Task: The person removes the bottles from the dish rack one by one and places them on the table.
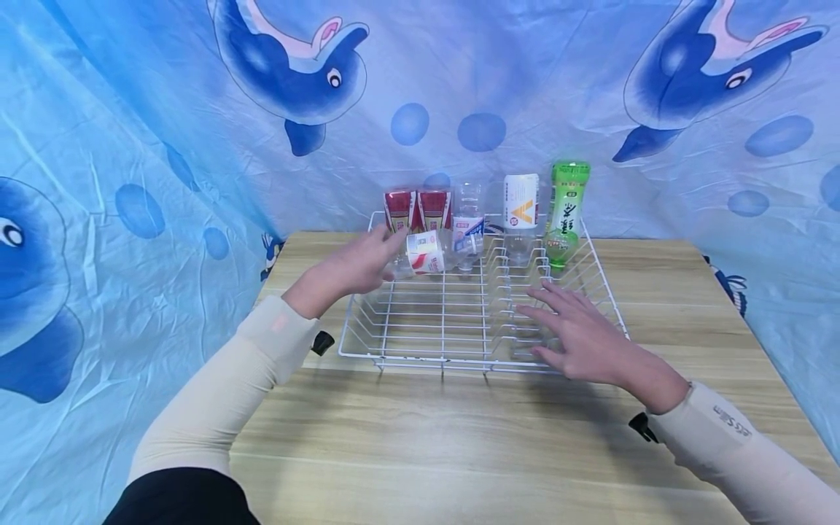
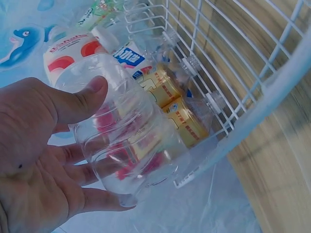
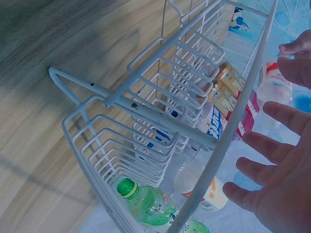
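My left hand [image 1: 359,264] grips a clear plastic bottle [image 1: 425,252] with a white and red label. The bottle lies sideways above the back left of a white wire rack [image 1: 442,360]. In the left wrist view, the thumb presses one side of the ribbed bottle [image 2: 121,131] and the fingers reach round the other. Over the rack's right part hovers my right hand [image 1: 584,332], fingers spread and holding nothing. Its fingers [image 3: 272,145] stand apart from the wire in the right wrist view.
Along the rack's back stand two red cartons [image 1: 400,208], a clear bottle with a blue and white label [image 1: 469,227], a white-labelled bottle [image 1: 521,203] and a green bottle [image 1: 567,211]. Bottles sit cap down. A wooden table [image 1: 433,452] carries the rack; a dolphin-print curtain [image 1: 525,65] hangs behind.
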Tool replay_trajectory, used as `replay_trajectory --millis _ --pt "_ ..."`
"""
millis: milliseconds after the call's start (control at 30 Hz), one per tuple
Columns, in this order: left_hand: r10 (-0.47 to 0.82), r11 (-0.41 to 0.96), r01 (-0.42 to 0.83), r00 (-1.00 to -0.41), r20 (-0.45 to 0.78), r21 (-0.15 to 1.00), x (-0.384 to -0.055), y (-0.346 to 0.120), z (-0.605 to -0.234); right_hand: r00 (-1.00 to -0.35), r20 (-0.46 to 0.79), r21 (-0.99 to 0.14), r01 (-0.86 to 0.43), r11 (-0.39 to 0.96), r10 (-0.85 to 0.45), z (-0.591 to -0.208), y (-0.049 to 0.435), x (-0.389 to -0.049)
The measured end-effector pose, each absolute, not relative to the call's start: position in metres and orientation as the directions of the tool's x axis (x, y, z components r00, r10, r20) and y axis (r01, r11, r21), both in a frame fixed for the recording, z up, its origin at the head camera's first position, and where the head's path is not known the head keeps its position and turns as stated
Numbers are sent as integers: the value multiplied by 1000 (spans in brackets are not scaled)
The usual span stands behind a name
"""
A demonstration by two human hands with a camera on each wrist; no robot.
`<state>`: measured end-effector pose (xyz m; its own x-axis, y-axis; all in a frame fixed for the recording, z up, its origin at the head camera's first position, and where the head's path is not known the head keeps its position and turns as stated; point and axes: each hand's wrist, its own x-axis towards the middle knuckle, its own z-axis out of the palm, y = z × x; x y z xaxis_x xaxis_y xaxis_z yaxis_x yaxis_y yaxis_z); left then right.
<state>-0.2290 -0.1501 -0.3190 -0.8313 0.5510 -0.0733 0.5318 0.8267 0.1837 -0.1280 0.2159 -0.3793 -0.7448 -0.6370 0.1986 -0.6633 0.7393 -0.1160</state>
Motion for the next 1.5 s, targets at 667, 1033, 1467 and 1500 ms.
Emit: replay_trajectory --millis 667,1033,1467,1500 --pt "544 750 477 -839 -17 458 -232 -148 -330 -732 202 -116 -678 726 -651 -380 209 -130" --pt "522 709 447 -853 21 545 -230 -144 -335 -735 196 -116 -675 729 -650 -381 207 -131" --pt "521 651 456 -850 80 607 -229 -137 -339 -735 198 -123 -675 728 -648 -380 211 -129" --pt "517 648 452 -852 82 613 -229 -136 -340 -737 194 -126 -673 729 -648 -380 211 -128"
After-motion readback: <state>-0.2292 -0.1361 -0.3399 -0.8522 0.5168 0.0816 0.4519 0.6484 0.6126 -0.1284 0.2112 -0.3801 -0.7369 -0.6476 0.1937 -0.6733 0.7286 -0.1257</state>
